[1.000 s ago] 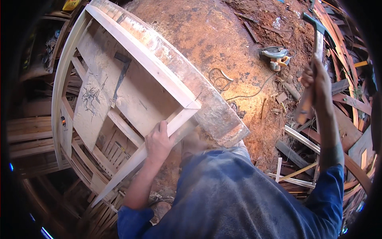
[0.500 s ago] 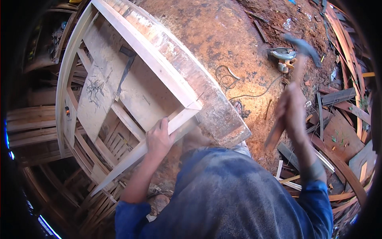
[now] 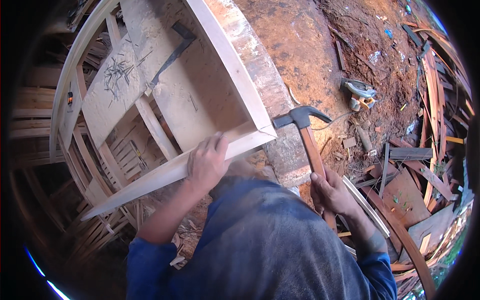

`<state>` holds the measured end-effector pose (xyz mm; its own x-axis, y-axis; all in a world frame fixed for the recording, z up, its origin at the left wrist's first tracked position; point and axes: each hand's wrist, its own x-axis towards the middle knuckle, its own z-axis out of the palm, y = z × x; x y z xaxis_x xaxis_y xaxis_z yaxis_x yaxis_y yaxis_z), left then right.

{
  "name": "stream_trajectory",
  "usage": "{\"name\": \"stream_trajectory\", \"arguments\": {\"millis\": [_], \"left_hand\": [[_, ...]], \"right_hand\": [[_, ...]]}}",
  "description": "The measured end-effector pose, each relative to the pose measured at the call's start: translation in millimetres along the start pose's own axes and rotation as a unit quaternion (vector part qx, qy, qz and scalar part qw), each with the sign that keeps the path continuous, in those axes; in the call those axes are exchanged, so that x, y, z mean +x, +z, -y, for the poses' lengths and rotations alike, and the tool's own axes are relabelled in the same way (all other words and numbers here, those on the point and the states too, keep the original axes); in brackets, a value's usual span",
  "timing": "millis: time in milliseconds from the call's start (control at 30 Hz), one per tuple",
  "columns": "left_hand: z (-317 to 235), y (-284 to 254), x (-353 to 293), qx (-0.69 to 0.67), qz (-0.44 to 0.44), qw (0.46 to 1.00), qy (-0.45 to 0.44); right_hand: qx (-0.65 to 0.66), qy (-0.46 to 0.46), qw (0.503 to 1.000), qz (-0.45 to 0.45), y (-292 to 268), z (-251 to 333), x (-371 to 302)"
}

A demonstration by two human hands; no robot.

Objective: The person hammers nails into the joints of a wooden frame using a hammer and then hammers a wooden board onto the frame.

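My left hand (image 3: 206, 162) grips the near rail (image 3: 150, 182) of a pale wooden frame, its fingers wrapped over the upper edge. In my right hand (image 3: 331, 192) is the wooden handle of a claw hammer (image 3: 311, 150). The hammer's striking face is at the frame's right corner, where the near rail meets the long side board (image 3: 232, 70); whether it touches cannot be told. Inside the frame, a heap of nails (image 3: 118, 77) lies on a board. Beside it rests a dark try square (image 3: 172, 57).
A weathered timber bench (image 3: 285, 155) supports the frame's right side. Right of it, a circular saw (image 3: 361, 95) stands on the brown ground with its cord. Scrap boards (image 3: 405, 195) pile up at far right. A small orange-and-black object (image 3: 70, 98) sits on the left board.
The hammer has swung down and left, from raised at the right to the frame's corner. My left hand still grips the near rail. The view has shifted a little.
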<state>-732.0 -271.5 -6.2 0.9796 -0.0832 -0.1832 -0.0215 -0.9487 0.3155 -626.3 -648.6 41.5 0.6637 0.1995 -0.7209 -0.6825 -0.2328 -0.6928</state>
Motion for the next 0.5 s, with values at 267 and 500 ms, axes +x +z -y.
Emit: {"name": "stream_trajectory", "arguments": {"millis": [267,500], "left_hand": [[0.7,-2.4,-0.7,-0.024,0.005,1.0,0.001],[5.4,-3.7,0.0,-0.019,-0.009,1.0,0.012]], "right_hand": [[0.17,-0.042,0.967,-0.186,-50.1,43.6,3.8],[-0.045,0.127,0.981,0.139,61.5,-2.9,-13.2]]}}
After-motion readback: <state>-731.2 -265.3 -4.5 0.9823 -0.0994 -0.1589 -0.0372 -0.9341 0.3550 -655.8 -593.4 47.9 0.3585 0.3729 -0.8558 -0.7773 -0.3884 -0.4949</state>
